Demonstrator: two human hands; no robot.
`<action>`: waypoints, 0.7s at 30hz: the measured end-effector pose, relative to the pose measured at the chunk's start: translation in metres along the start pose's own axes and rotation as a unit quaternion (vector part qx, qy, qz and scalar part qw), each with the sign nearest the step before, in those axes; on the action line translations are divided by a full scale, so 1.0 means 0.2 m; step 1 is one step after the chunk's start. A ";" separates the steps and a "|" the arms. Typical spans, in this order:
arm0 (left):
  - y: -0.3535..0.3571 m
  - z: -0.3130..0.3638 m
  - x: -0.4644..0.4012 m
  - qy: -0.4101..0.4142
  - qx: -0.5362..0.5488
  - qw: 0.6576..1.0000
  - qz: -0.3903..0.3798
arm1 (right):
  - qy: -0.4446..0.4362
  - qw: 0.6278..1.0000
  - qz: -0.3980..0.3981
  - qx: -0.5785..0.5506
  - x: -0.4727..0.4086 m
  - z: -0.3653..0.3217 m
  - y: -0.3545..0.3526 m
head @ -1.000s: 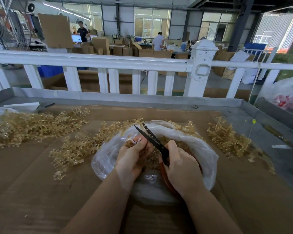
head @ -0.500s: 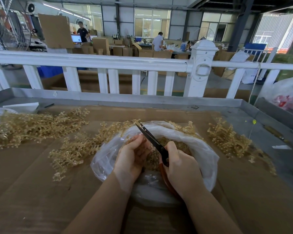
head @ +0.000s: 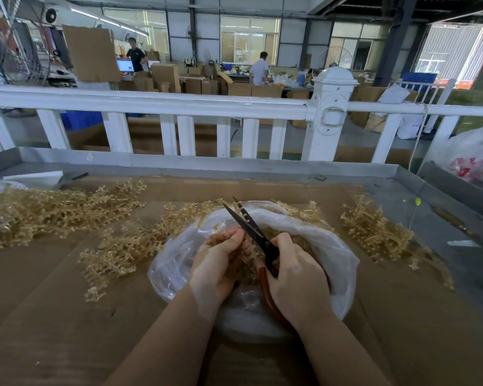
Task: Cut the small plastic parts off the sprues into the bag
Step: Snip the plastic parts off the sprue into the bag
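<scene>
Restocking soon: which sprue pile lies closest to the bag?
The middle pile, just left of the bag; its stems reach the rim. The far-left pile and right pile sit clear.

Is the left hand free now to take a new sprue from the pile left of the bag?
Probably not yet: the left hand grips a sprue over the bag. The pile lies unobstructed nearby.

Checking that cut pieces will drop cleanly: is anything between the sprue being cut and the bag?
Nothing visible. The left hand holds the tan plastic sprue directly over the open clear plastic bag; the black-bladed scissors work above its mouth.
</scene>
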State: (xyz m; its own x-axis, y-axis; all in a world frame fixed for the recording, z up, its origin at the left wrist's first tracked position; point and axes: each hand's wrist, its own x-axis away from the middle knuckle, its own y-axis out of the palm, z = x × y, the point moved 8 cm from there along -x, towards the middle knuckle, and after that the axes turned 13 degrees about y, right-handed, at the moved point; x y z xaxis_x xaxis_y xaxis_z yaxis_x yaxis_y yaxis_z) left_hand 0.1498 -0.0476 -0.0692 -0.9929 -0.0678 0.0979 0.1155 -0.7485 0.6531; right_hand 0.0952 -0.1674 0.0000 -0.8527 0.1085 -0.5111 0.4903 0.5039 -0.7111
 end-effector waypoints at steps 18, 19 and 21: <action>0.01 0.03 -0.01 0.029 0.008 1.000 -0.010 | -0.026 1.000 -0.003 0.014 -0.01 -0.01 -0.01; 0.01 0.04 -0.01 0.031 0.010 0.999 -0.007 | -0.026 1.000 -0.005 0.014 -0.01 -0.01 -0.01; 0.01 0.04 -0.01 0.032 0.011 0.999 -0.003 | -0.024 1.000 -0.008 0.011 -0.01 0.00 0.00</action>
State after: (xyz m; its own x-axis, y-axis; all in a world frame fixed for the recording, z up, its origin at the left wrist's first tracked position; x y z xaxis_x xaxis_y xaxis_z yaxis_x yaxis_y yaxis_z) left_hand 0.1526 -0.0441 -0.0624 -0.9933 -0.1058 0.0464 0.1095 -0.7349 0.6692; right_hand 0.0959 -0.1676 0.0014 -0.8512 0.0585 -0.5215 0.4806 0.4860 -0.7300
